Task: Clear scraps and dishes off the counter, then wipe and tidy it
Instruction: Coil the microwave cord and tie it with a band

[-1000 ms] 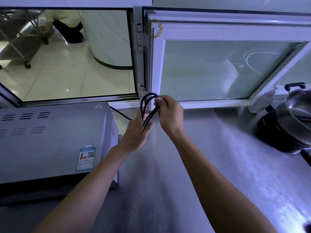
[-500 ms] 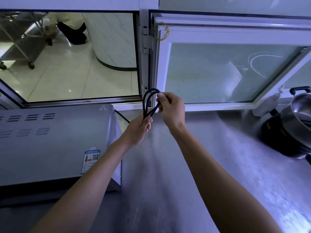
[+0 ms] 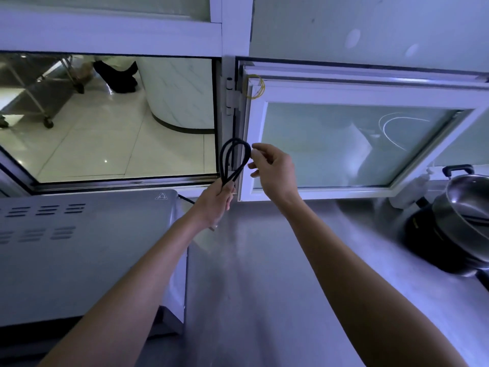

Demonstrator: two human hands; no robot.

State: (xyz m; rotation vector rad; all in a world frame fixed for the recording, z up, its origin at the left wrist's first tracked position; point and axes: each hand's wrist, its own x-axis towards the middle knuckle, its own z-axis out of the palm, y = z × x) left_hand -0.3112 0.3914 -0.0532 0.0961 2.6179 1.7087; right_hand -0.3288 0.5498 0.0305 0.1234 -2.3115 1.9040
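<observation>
A black power cord is folded into a few upright loops above the back of the steel counter. My left hand grips the bundle at its lower end, fingers curled round it. My right hand is just right of the loops with its fingers spread and loosely bent. Its index fingertip touches the top right of the loop, and the thumb is apart from the cord. The cord's tail runs down behind the grey appliance on the left.
The grey vented appliance fills the counter's left side. A steel pot sits on a black cooker at the right edge. A white window sash swings inward above the counter, with a yellow rubber band on its corner. Beyond the open hatch, a person's legs are visible.
My right hand has let go of its pinch on the loops and opened beside them. My left hand has slid up and keeps hold of the bundle. The view has tilted upward.
</observation>
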